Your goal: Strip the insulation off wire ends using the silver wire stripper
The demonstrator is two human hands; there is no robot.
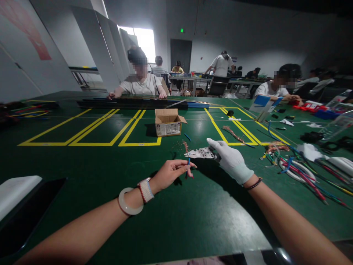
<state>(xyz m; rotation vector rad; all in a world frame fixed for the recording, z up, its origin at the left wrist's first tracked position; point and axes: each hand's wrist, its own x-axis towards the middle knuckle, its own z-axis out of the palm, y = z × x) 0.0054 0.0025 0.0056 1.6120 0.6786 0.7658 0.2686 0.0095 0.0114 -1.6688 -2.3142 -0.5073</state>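
Observation:
Between the thumb and fingers of my bare left hand [173, 172] is a short blue wire [189, 162], held upright. Frayed copper strands [185, 146] show near its upper end. My right hand [230, 160], in a white glove, is closed around the handles of wire strippers [201, 152]. Their flat silver jaws point left and meet the wire just above my left fingers; whether they bite into it I cannot tell. Loose copper bits lie on the green table behind the jaws, and a small blue piece of insulation [188, 137] rests farther back.
An open cardboard box [168, 125] stands ahead of my hands. To the right lie a copper strand bundle [233, 134] and a tangle of coloured wires [299, 171]. A dark flat panel [35, 209] is at the left. Co-workers [142, 82] sit across the table.

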